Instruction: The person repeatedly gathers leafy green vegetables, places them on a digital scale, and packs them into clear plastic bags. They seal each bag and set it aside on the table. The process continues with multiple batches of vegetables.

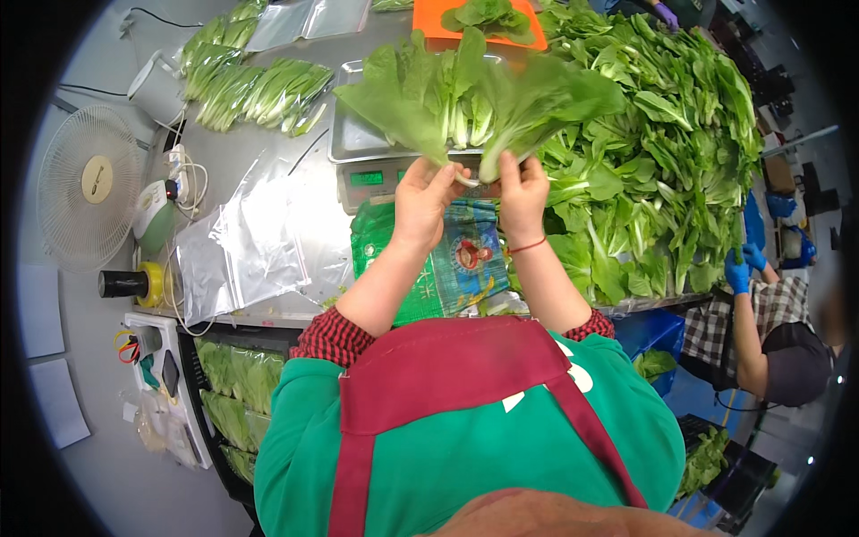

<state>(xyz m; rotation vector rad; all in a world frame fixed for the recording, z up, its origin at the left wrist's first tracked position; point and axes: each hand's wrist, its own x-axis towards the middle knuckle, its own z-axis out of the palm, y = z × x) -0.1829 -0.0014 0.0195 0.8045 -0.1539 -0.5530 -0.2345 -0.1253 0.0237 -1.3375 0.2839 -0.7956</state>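
Note:
My left hand (424, 201) pinches the stem end of a leafy green (402, 121), whose leaf spreads up and to the left. In my right hand (523, 194) is the pale base of another leafy green (557, 101), its leaves fanned to the right and slightly blurred. Both hands are just in front of a weighing scale (356, 184) with a lit green display. On the scale's metal pan (343, 144) lie several leafy greens (463, 101), partly hidden by the held ones. Below my hands, a green and blue printed woven bag (429, 268) lies on the table.
A large heap of loose greens (658, 161) covers the right side. Bagged greens (268, 94) and clear plastic bags (248, 248) lie left. An orange tray (429, 20) stands behind the scale. A fan (90, 188) and tape roll (156, 284) are far left; a gloved co-worker (745, 322) is right.

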